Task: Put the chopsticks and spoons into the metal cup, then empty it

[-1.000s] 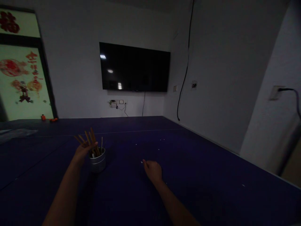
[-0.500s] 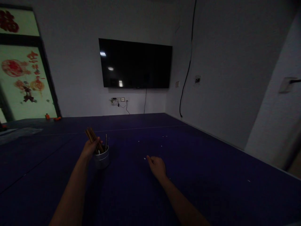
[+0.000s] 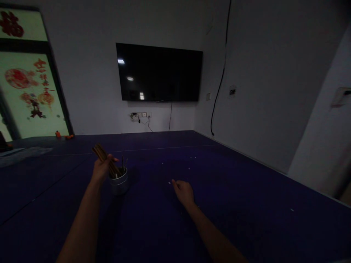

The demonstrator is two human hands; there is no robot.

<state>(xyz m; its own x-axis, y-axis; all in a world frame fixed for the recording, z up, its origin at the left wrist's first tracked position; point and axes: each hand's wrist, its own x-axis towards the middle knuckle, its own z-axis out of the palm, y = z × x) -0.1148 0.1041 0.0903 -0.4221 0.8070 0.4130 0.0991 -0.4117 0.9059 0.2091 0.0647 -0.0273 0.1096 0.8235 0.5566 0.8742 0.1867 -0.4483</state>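
Observation:
A small round metal cup point(image 3: 120, 184) stands on the dark blue table point(image 3: 246, 204). My left hand point(image 3: 102, 168) is closed round a bundle of brown wooden sticks point(image 3: 102, 155) whose lower ends are in the cup; the bundle leans to the upper left. A thin metal piece also stands in the cup. My right hand point(image 3: 184, 192) rests on the table to the right of the cup, fingers curled loosely, with a tiny white speck point(image 3: 169, 183) just beyond its fingertips. The room is dim, so small details are hard to read.
A black wall screen point(image 3: 160, 72) hangs beyond the table, with sockets and a cable below it. A window with red paper cuttings point(image 3: 30, 91) is at the left. Small orange objects point(image 3: 63, 136) and a clear plastic sheet point(image 3: 19, 152) lie at the table's far left. White specks dot the table.
My left hand has gathered the fanned-out sticks into one tight bundle and closed round it. The right hand has barely moved. The camera has shifted slightly.

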